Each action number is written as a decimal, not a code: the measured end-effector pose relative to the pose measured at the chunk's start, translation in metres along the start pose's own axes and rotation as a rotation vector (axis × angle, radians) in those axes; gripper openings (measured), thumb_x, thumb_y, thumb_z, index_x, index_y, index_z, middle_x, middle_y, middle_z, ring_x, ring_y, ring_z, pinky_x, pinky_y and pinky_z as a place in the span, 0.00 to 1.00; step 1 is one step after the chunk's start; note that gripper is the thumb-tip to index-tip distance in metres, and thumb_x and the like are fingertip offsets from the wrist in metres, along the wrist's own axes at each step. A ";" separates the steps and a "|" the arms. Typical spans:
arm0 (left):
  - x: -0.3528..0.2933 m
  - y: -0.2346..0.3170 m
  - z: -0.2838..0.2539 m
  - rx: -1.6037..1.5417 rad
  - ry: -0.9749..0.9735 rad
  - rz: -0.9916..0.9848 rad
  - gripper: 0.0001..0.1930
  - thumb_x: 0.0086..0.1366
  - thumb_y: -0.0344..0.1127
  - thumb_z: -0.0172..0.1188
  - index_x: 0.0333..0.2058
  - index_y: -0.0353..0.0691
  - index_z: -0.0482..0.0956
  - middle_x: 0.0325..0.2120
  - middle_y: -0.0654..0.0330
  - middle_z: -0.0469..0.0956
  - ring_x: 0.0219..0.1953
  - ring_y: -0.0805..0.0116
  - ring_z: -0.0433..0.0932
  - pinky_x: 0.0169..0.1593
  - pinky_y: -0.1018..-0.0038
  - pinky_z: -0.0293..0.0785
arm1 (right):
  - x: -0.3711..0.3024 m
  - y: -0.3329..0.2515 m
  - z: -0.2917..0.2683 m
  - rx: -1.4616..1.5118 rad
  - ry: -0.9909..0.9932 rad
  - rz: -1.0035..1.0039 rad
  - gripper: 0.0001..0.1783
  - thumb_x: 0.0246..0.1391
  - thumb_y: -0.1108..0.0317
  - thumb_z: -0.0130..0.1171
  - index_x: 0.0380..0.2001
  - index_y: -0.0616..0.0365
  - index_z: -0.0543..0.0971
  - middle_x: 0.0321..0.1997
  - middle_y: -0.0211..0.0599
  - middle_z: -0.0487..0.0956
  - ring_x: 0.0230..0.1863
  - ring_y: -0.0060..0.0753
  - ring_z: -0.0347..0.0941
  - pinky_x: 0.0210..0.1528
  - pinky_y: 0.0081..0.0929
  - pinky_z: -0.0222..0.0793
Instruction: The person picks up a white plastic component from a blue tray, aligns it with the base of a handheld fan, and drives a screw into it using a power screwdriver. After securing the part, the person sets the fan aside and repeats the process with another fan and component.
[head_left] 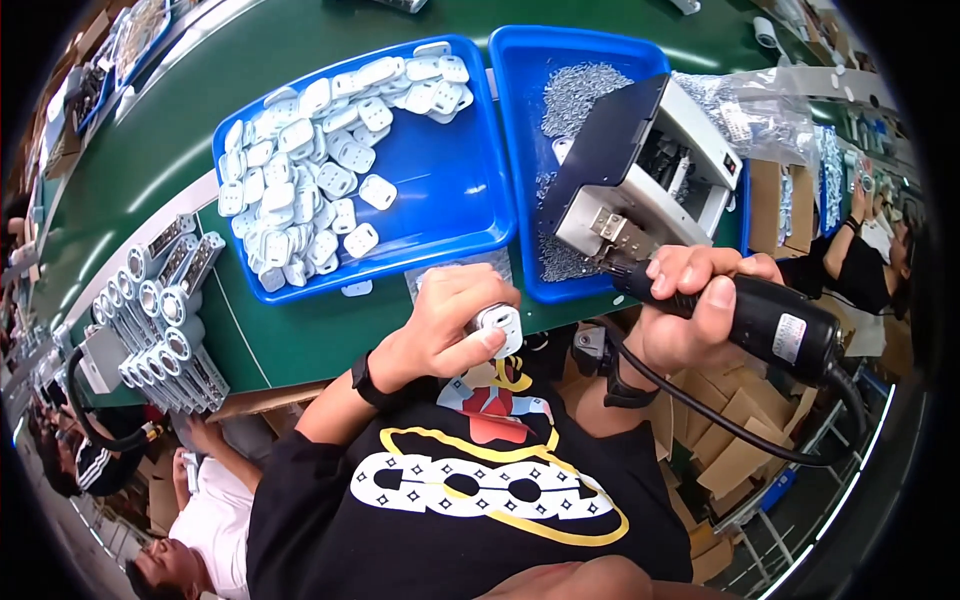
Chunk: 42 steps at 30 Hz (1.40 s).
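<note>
My left hand point(450, 322) is closed around a small white plastic piece point(506, 326) with holes in its rounded end face, held just off the table's near edge. The rest of that piece is hidden by my fingers. In my right hand point(690, 300) is a black electric screwdriver point(790, 322), its tip pointing left toward the metal bracket of a screw feeder point(606, 140). I cannot tell whether the tip touches it. The feeder, a grey and black box with an open side, stands tilted in a blue tray point(517, 110) with many small loose screws point(588, 84).
Another blue tray point(435, 165) holds a heap of white plastic covers point(330, 175). At left, several grey-white tubular parts point(165, 310) stand in rows. A clear plastic bag point(770, 105) lies beyond the feeder. The black cable point(720, 425) loops below my right hand. Co-workers sit at lower left and right.
</note>
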<state>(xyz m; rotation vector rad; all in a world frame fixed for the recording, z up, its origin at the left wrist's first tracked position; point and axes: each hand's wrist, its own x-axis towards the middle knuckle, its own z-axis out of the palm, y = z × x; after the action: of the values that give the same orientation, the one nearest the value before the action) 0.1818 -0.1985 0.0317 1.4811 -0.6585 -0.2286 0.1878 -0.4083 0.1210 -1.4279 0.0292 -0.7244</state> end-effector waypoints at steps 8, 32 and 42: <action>-0.011 -0.006 -0.006 -0.003 -0.038 0.011 0.21 0.64 0.51 0.58 0.35 0.34 0.77 0.23 0.55 0.74 0.25 0.54 0.74 0.29 0.64 0.68 | -0.020 -0.059 0.018 0.407 -0.399 -0.062 0.26 0.59 0.57 0.63 0.51 0.58 0.63 0.27 0.32 0.73 0.21 0.24 0.71 0.26 0.26 0.72; -0.015 -0.013 0.004 -0.059 0.028 -0.071 0.28 0.59 0.58 0.58 0.34 0.32 0.77 0.24 0.52 0.75 0.23 0.57 0.73 0.28 0.67 0.66 | -0.062 0.008 -0.003 -0.149 -0.647 0.191 0.29 0.47 0.69 0.75 0.52 0.56 0.74 0.44 0.41 0.83 0.41 0.43 0.83 0.42 0.30 0.79; -0.008 0.003 0.005 0.122 0.036 -0.055 0.28 0.59 0.58 0.57 0.35 0.31 0.77 0.23 0.52 0.74 0.22 0.56 0.72 0.28 0.65 0.65 | -0.077 0.001 -0.002 -0.333 -0.485 0.274 0.32 0.48 0.63 0.77 0.52 0.58 0.71 0.36 0.37 0.82 0.36 0.29 0.82 0.40 0.23 0.76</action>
<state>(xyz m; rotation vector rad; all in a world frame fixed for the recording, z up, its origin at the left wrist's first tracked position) 0.1726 -0.1980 0.0321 1.6182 -0.6128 -0.2065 0.1265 -0.3743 0.0892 -1.8438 -0.0332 -0.1374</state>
